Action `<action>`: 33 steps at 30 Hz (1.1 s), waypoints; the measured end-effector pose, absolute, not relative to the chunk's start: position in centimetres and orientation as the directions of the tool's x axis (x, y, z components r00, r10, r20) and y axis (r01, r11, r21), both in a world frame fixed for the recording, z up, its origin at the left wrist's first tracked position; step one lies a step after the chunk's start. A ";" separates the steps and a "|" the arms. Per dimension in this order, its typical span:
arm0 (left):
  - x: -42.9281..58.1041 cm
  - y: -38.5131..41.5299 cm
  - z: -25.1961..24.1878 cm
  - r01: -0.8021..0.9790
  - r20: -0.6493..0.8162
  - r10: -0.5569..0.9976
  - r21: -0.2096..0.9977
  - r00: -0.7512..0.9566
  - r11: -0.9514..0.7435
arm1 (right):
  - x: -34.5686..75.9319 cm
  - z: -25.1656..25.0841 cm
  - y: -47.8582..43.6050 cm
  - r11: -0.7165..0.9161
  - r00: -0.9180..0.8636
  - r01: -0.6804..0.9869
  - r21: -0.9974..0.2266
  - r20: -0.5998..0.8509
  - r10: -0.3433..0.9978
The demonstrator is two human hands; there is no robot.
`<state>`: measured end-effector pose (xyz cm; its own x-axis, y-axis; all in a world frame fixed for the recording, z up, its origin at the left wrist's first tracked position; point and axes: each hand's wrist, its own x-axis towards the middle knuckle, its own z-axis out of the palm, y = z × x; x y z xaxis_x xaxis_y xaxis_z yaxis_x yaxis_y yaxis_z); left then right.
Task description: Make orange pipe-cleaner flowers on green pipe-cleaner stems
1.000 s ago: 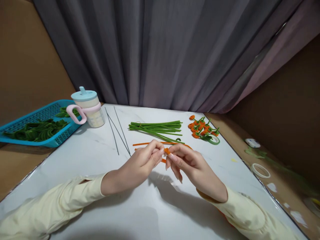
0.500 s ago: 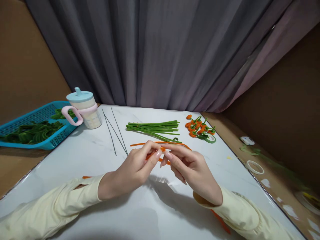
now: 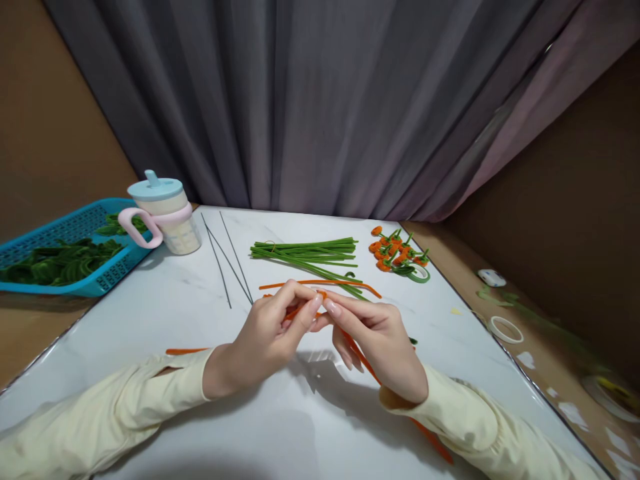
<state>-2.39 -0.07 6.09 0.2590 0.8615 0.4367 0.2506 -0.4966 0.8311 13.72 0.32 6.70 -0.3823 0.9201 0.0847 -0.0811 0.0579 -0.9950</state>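
Observation:
My left hand (image 3: 270, 333) and my right hand (image 3: 385, 343) meet over the middle of the table. Both pinch a small bent piece of orange pipe cleaner (image 3: 323, 293) between thumbs and forefingers; the fingers cover much of it. Just behind them lies a loose orange pipe cleaner (image 3: 325, 283). Farther back rests a bundle of green pipe cleaners (image 3: 305, 250). A pile of small orange pompom-like flowers (image 3: 390, 248) with green stems sits to the right of it, beside a roll of green tape (image 3: 420, 274).
At the left, a blue basket (image 3: 100, 285) holds green leafy pieces, and a lidded cup (image 3: 180, 233) with a pink handle stands beside it. Thin dark wires (image 3: 217, 260) lie near the cup. Along the right edge are a white tape ring (image 3: 506, 329) and paper scraps.
My right hand has shifted slightly left, closer to my left hand. The fingertips press nearer together over the orange piece. The whole view has moved slightly.

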 end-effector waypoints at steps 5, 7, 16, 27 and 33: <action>-2.3 -0.3 5.9 0.222 0.457 0.854 0.831 0.249 -0.510 | 13.6 6.4 0.2 0.115 -0.360 -0.072 -0.991 0.133 0.923; -2.3 -0.4 5.9 0.199 0.471 0.846 0.830 0.252 -0.521 | 13.5 6.4 0.1 0.135 -0.347 -0.068 -0.989 0.150 0.926; -2.1 -0.4 6.7 0.194 0.473 0.836 0.825 0.278 -0.531 | 13.9 6.9 0.4 0.156 -0.324 -0.070 -0.985 0.170 0.931; -2.2 -0.2 6.6 0.064 0.380 0.898 0.913 0.223 -0.403 | 13.8 6.9 0.2 0.152 -0.388 -0.007 -0.988 0.143 0.910; -2.0 -0.4 6.6 0.043 0.354 0.907 0.927 0.230 -0.373 | 13.8 6.2 0.2 0.297 -0.320 0.033 -0.954 0.271 0.908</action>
<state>-2.05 -0.40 6.64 0.2298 0.9066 0.3539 0.0426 -0.3727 0.9270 13.80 0.18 6.17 -0.3200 0.9079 0.2709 0.0331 0.2965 -0.9545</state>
